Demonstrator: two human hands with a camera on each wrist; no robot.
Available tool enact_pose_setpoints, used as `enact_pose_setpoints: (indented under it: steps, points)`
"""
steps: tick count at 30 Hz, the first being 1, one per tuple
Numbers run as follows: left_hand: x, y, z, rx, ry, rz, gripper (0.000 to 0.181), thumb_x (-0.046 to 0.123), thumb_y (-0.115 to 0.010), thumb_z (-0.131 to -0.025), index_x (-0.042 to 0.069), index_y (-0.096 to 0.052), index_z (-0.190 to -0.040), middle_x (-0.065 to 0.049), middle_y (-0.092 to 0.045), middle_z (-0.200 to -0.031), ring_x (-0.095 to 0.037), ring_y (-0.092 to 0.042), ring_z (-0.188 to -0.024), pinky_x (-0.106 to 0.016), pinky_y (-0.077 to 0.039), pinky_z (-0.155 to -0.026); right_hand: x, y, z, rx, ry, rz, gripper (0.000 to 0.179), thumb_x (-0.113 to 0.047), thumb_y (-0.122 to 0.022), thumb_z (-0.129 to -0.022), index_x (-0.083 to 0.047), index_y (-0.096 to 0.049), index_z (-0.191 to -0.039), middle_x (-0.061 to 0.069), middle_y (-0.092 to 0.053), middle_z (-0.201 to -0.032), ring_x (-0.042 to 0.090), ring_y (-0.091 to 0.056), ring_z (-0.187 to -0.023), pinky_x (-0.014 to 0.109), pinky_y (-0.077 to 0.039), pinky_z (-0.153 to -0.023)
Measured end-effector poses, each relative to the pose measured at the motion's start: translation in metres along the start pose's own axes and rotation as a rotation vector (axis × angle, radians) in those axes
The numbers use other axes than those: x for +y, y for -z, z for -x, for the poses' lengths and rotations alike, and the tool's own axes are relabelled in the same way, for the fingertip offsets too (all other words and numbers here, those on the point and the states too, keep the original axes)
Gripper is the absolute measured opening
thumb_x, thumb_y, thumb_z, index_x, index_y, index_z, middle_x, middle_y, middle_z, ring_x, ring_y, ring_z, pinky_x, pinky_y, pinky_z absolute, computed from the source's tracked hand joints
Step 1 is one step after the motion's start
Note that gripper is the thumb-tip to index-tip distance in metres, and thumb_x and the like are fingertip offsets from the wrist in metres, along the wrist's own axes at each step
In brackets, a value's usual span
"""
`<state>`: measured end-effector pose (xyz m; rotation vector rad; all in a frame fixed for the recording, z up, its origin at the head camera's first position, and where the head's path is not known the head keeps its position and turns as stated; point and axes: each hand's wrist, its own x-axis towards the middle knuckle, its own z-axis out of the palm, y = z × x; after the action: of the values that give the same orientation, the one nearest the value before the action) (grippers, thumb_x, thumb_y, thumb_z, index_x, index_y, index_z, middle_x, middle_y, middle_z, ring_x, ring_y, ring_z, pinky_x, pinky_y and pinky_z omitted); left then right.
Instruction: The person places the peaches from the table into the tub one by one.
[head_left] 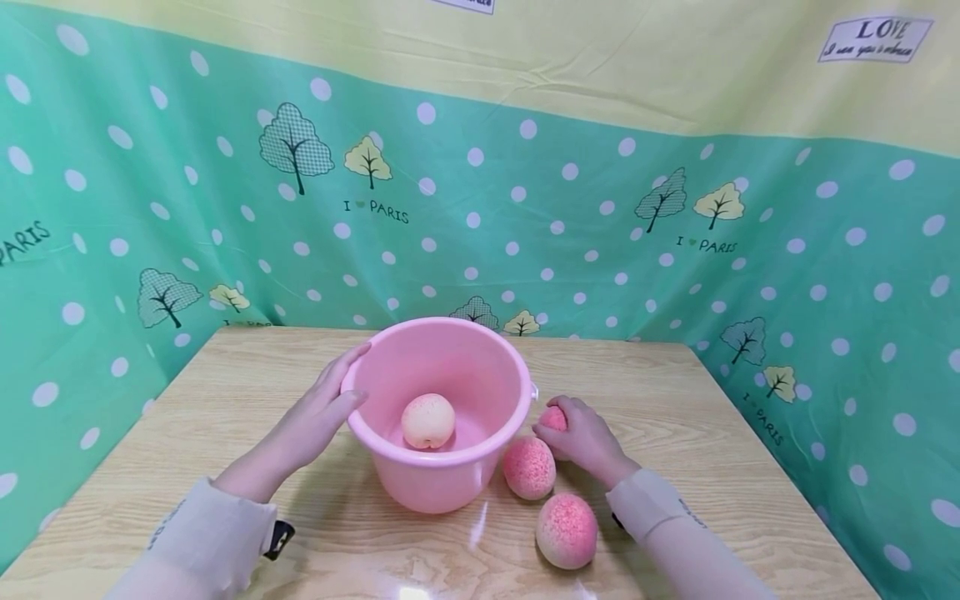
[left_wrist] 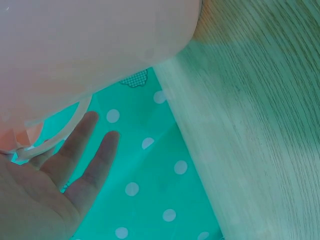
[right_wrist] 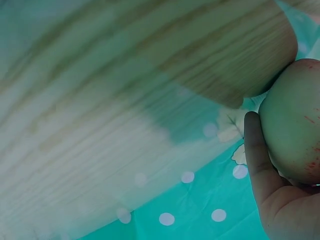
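Note:
On the wooden table stands a pink bucket (head_left: 431,479) with a pale peach (head_left: 428,421) lying inside it. My left hand (head_left: 322,412) holds the bucket's left rim, thumb over the edge; in the left wrist view, two extended fingers (left_wrist: 97,162) show beside its handle (left_wrist: 67,129). Right of the bucket, my right hand (head_left: 588,437) grips a pink peach (head_left: 553,418) from above, covering part of it. The right wrist view shows this peach (right_wrist: 295,122) against a finger. Two more pink peaches, one close to the bucket (head_left: 529,468) and one nearer me (head_left: 567,531), rest on the table.
A green and yellow curtain (head_left: 495,225) with dots and trees hangs behind and on both sides of the table (head_left: 615,375). The bucket's handle joint (head_left: 534,391) sticks out at its right rim, close to my right hand.

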<state>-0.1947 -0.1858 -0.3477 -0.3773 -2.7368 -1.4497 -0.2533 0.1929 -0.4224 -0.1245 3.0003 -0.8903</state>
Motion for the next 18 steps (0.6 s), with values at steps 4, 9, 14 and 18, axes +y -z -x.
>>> enact_pose_setpoints:
  steps: [4, 9, 14, 18]
  points:
    - [-0.001, 0.0, 0.0, 0.0, -0.003, 0.001, 0.063, 0.028, -0.042, -0.102, 0.028, -0.016, -0.159, -0.012, -0.019, -0.164, -0.041, -0.027, -0.146, -0.071, -0.032, -0.106, 0.0, 0.002, 0.0, 0.001, -0.016, 0.006, 0.055, -0.041, -0.07, -0.086, -0.01, -0.058, -0.13, 0.009, -0.062, -0.11, 0.02, -0.058, -0.088, 0.032, -0.052, -0.071]
    - [-0.002, 0.0, 0.0, 0.0, -0.01, 0.002, 0.063, 0.028, -0.042, -0.102, 0.028, -0.016, -0.159, -0.012, -0.019, -0.163, -0.041, -0.028, -0.145, -0.071, -0.032, -0.106, -0.001, 0.006, -0.001, 0.002, -0.023, 0.005, 0.056, -0.041, -0.07, -0.085, -0.01, -0.058, -0.131, 0.008, -0.062, -0.108, 0.019, -0.057, -0.086, 0.03, -0.052, -0.068]
    - [-0.002, 0.0, 0.0, -0.002, -0.008, 0.003, 0.063, 0.028, -0.042, -0.102, 0.029, -0.016, -0.159, -0.012, -0.019, -0.163, -0.041, -0.028, -0.145, -0.072, -0.032, -0.105, -0.002, 0.009, -0.001, 0.003, -0.014, 0.015, 0.057, -0.041, -0.07, -0.084, -0.01, -0.058, -0.13, 0.007, -0.061, -0.105, 0.019, -0.057, -0.084, 0.029, -0.051, -0.066]
    - [-0.002, 0.0, 0.0, -0.003, -0.005, 0.004, 0.062, 0.029, -0.041, -0.102, 0.029, -0.016, -0.159, -0.011, -0.019, -0.163, -0.041, -0.028, -0.145, -0.072, -0.032, -0.105, -0.003, 0.012, 0.0, 0.012, 0.005, 0.034, 0.057, -0.042, -0.071, -0.084, -0.011, -0.058, -0.13, 0.007, -0.062, -0.106, 0.019, -0.057, -0.085, 0.03, -0.051, -0.067]
